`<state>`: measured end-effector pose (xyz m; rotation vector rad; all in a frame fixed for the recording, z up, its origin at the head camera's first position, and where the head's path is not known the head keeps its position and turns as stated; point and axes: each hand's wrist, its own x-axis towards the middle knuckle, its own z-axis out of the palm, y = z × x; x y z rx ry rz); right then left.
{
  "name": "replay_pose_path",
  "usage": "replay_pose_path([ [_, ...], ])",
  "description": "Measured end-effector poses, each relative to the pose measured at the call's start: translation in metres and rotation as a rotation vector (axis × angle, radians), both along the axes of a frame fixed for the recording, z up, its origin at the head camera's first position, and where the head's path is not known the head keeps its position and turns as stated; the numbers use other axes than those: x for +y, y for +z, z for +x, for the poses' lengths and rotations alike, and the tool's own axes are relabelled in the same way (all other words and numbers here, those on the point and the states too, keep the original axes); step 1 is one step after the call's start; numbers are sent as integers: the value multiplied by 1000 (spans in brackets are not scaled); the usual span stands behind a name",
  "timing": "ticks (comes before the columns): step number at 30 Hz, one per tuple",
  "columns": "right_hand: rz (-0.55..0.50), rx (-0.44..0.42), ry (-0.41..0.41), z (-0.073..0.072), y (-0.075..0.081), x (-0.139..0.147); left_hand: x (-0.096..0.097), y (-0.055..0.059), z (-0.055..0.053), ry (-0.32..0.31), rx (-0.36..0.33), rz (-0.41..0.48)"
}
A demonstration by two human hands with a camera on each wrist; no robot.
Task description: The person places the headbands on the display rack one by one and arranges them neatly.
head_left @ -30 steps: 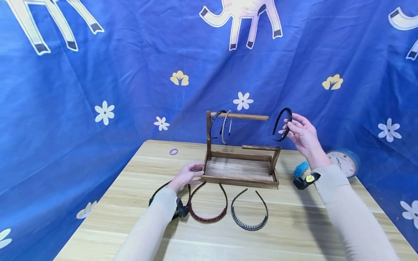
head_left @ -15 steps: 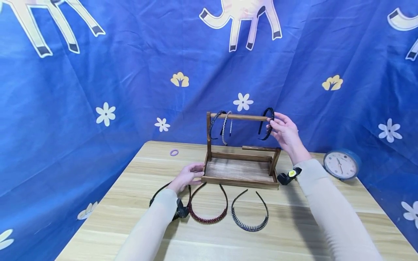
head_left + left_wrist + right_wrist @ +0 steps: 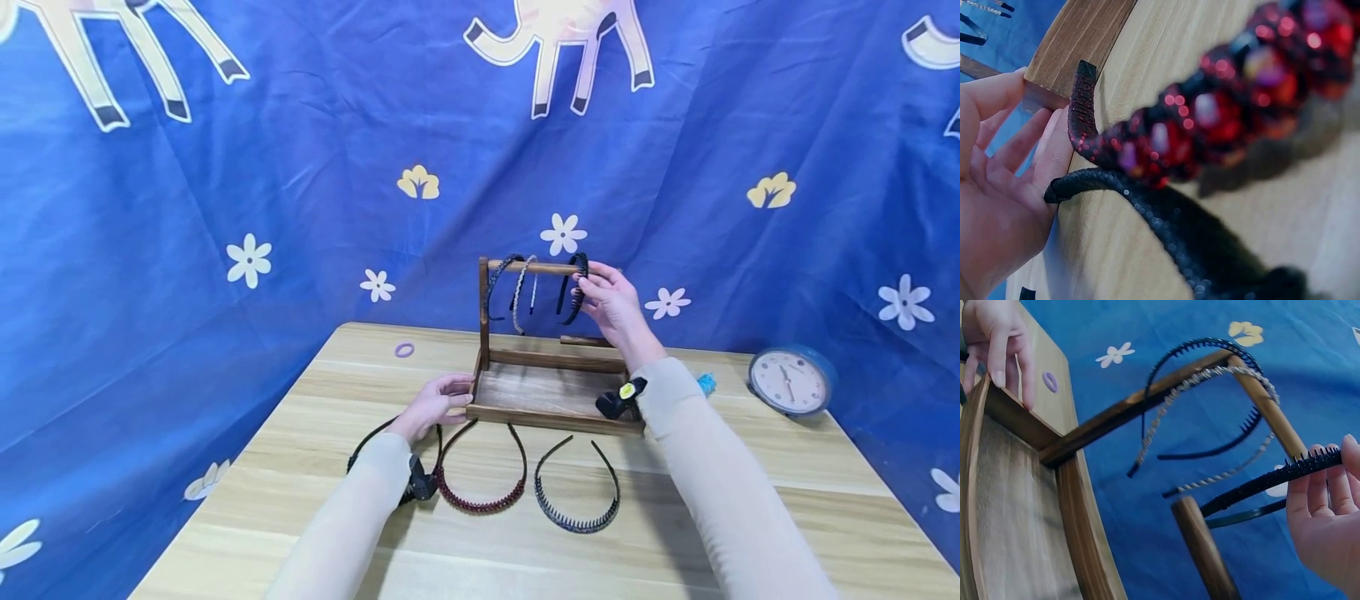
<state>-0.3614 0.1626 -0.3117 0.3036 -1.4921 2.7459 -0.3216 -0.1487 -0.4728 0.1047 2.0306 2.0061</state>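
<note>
The right hand (image 3: 617, 312) pinches the black toothed headband (image 3: 1272, 479), which appears to go around the upper bar (image 3: 553, 268) of the wooden rack, near its free end. I cannot tell if the bar already carries its weight. The left hand (image 3: 431, 407), with fingers rather straight, touches the left end of the tray (image 3: 532, 390) and is not closed around it.

In my judgement, a too early release could let the headband slide off the free end; pushing it too far left could knock the silver braided headband (image 3: 1216, 372). The left forearm may also drag the black headband (image 3: 1175, 222) below it (this one lies very near the dark red beaded headband (image 3: 480, 506)).

The tray, the base of the rack, shows its wooden floor, but the right wrist camera (image 3: 611, 406) hides part. Above it, the silver headband and a dark toothed headband (image 3: 1210, 342) hang on the bar.
</note>
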Motion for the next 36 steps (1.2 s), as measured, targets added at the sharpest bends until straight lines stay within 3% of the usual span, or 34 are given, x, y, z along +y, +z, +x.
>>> replay_pose_path([
  [11,138,-29,-64,-10,-5,-30,1,3,3,-9,-10,0],
  [18,150,10,-69,-12,-10,-40,2,4,6,-10,-8,-3],
  [28,240,-73,-88,-13,-5,-47,1,1,6,-10,-14,-4],
  [36,285,-75,-108,-10,-1,-48,1,5,5,-10,-5,-11],
])
